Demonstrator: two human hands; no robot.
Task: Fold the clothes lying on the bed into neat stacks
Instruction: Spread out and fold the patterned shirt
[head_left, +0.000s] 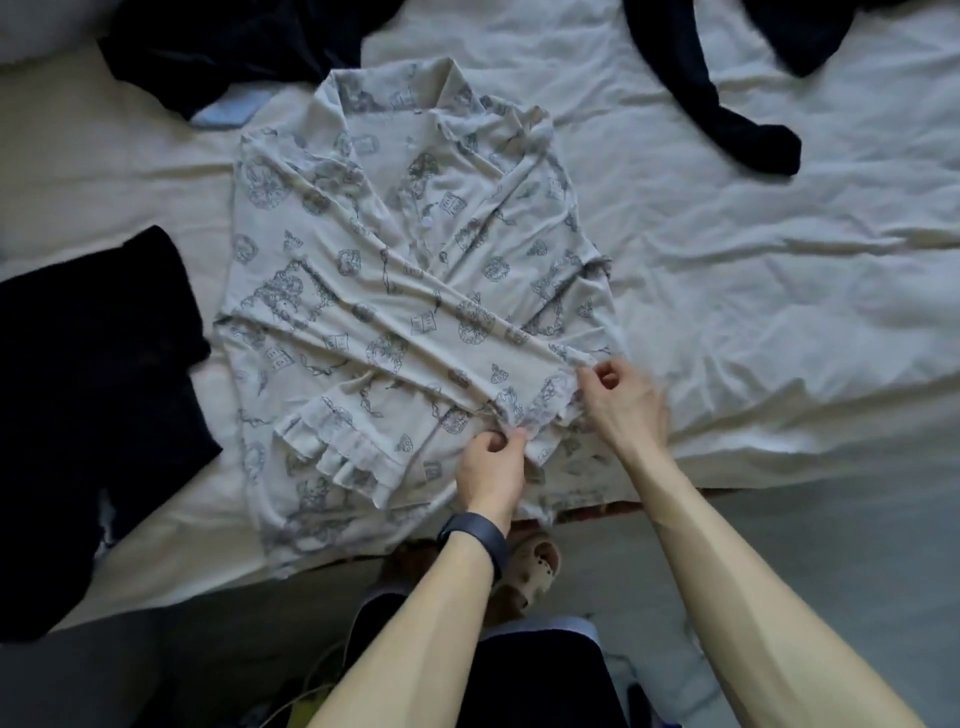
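Observation:
A cream shirt with grey printed patterns (395, 291) lies flat on the bed, buttons up, collar at the far end. Both sleeves are folded across its front; their ruffled cuffs lie near the bottom hem. My left hand (491, 467) pinches the end of one sleeve cuff near the shirt's lower middle. My right hand (621, 400) pinches the same cuff's other edge at the shirt's right side. A dark band sits on my left wrist.
A folded dark garment (88, 415) lies on the bed to the left. More dark clothes (228, 47) lie at the far left, and a dark sleeve (727, 104) at the far right. The white sheet (779, 260) is rumpled. The bed edge and floor are near my feet.

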